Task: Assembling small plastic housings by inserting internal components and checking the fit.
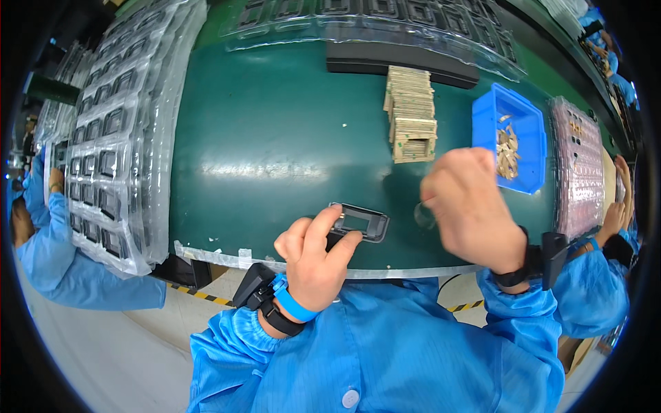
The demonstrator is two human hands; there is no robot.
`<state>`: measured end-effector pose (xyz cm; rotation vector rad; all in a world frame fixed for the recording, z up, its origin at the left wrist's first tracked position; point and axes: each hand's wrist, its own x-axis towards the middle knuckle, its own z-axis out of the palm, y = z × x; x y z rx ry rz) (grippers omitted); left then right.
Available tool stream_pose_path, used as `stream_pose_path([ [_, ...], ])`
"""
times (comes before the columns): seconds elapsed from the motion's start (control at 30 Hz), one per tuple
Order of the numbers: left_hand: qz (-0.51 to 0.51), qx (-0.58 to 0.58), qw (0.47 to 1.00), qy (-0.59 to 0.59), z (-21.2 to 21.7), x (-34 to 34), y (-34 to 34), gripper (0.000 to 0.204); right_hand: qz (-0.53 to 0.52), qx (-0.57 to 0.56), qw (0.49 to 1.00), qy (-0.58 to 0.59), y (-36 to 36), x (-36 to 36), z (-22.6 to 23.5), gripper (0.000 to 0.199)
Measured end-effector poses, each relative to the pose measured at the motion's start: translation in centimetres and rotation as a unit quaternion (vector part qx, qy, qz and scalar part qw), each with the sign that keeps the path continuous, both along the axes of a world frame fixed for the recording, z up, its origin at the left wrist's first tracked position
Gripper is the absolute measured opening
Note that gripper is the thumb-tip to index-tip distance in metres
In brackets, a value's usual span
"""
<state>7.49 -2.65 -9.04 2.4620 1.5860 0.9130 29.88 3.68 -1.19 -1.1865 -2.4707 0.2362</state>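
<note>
My left hand (315, 256) grips a small black rectangular frame part (359, 222) with a window in its middle, held just above the near edge of the green belt (275, 138). My right hand (471, 204) is raised to the right of the part, fingers curled shut, and it is blurred. Whether it pinches anything I cannot tell. A stack of tan backing sheets (411, 114) lies beyond it on the belt.
A blue bin (520, 117) with tan scraps stands at the right. Clear plastic trays of black frames (113, 138) lie at the left and across the back (372, 20). A pink tray (577, 165) is at the far right. Co-workers in blue sleeves (62, 268) work on both sides.
</note>
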Motion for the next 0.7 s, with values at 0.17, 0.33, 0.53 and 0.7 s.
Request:
stream_pose_path([
  [0.17,-0.001,-0.011,1.0,0.008,0.4,0.5,0.0,0.024,-0.164,0.093,0.982,-0.023,0.1,5.3,2.3,0.008],
  [0.33,-0.016,-0.025,0.999,0.025,1.0,0.8,-0.1,0.021,-0.327,0.034,0.943,0.044,0.2,9.1,0.1,0.007],
  [0.53,-0.005,-0.147,0.985,-0.092,2.1,0.7,1.3,0.038,-0.358,0.007,0.917,0.176,-1.1,5.0,1.7,0.004],
  [0.7,-0.008,-0.161,0.984,-0.076,2.2,1.2,3.2,0.029,-0.383,0.101,0.916,0.072,-0.5,5.7,0.5,0.01],
])
